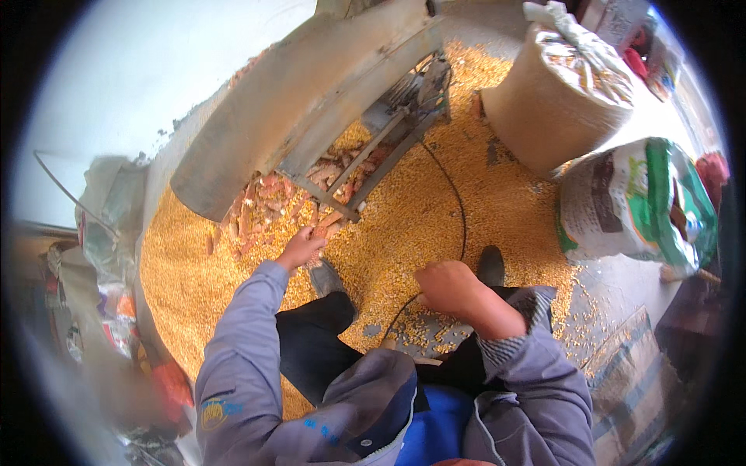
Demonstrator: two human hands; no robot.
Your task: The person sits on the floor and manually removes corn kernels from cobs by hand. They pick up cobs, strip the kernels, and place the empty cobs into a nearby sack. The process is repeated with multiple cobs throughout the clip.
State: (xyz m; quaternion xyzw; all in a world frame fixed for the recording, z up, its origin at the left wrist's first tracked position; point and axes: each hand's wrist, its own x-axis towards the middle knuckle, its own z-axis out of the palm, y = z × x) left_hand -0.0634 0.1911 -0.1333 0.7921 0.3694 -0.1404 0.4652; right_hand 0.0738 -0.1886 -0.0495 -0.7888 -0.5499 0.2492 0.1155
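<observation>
My left hand (300, 249) is closed around a reddish corn cob (320, 231) at the front edge of a heap of cobs (271, 198). My right hand (447, 285) has its fingers curled, low over loose yellow corn kernels (402, 204). A black cable (453, 180) passes behind or through this hand; what the fingers enclose is hidden. Ahead of me stands a metal machine (303, 87), probably a corn sheller, with a long rounded housing and an angle-iron frame (384, 169). Cobs and kernels lie beneath the frame.
A full woven sack (548, 110) stands at the upper right. Closer is a white and green bag (618, 204). A striped woven sack (629, 373) lies at lower right. Plastic bags (111, 204) line the left side. My shoes (326, 278) rest among the kernels.
</observation>
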